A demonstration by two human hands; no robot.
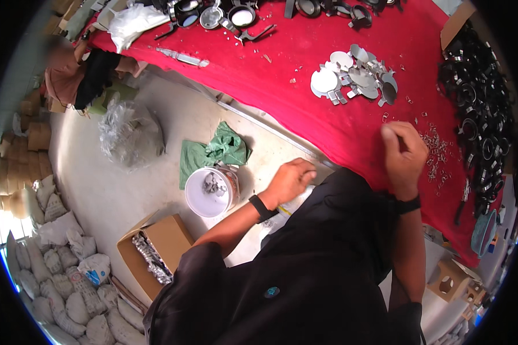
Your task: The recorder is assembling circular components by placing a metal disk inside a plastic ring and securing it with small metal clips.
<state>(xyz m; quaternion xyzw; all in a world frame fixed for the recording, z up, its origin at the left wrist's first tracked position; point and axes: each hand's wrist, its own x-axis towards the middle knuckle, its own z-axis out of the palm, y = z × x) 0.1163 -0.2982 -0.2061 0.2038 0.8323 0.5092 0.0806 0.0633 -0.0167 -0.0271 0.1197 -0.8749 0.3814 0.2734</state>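
Small silvery metal links (434, 150) are lying on the right of a red cloth-covered table (305, 109). Over its near part the right hand (406, 152) is showing half-curled, beyond its edge the left hand (292, 179) likewise; whether either is holding anything, I cannot tell. Left of the table, a round white plastic bucket (198, 202) is holding grey scraps (213, 185), a brown cardboard box (171, 237) shiny pieces (148, 253).

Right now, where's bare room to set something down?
Red cloth: between silver disc pieces and its front edge. Floor: left of the white bucket, between plastic bag and open carton. Crowded: cloth's right end, with black ring clamps and tiny metal links beside the right hand.
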